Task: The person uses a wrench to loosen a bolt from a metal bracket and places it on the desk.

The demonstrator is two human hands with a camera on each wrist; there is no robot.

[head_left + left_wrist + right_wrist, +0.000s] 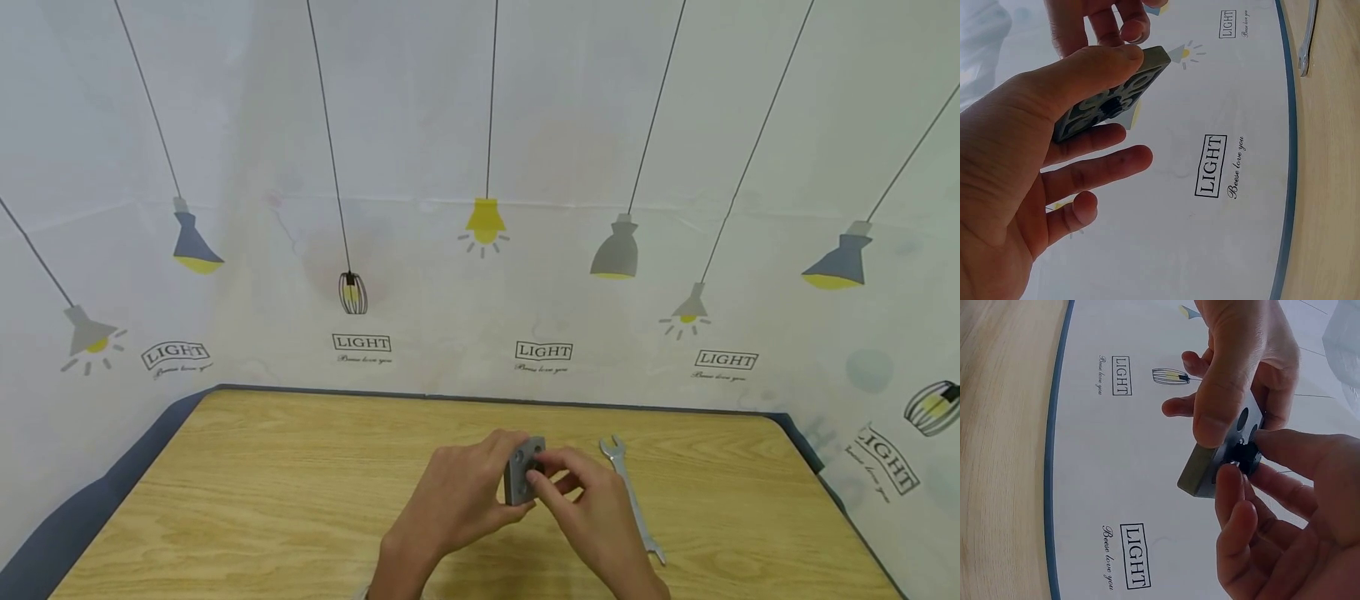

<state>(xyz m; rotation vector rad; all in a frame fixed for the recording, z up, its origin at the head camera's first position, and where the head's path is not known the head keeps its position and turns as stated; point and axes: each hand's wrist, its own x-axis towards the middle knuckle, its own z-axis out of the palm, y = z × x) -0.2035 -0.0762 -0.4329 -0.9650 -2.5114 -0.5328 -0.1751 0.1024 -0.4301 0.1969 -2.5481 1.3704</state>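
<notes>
My left hand (453, 492) holds a grey metal plate (516, 482) up over the table, thumb on one face and fingers behind. The plate is a thick block with several round holes; its other face, in the left wrist view, has rounded recesses. With thumb and fingertips, my right hand (592, 504) pinches a small black bolt (1249, 457) at the middle of the plate. A dark end (1110, 109) shows at the plate's centre on the recessed side. Just right of my right hand, a silver open-end wrench (634, 502) lies on the table.
The wooden table (300, 467) has a dark blue border (450, 397) along its back and sides. Behind it stands a pale wall covering (420, 250) printed with hanging lamps and the word LIGHT.
</notes>
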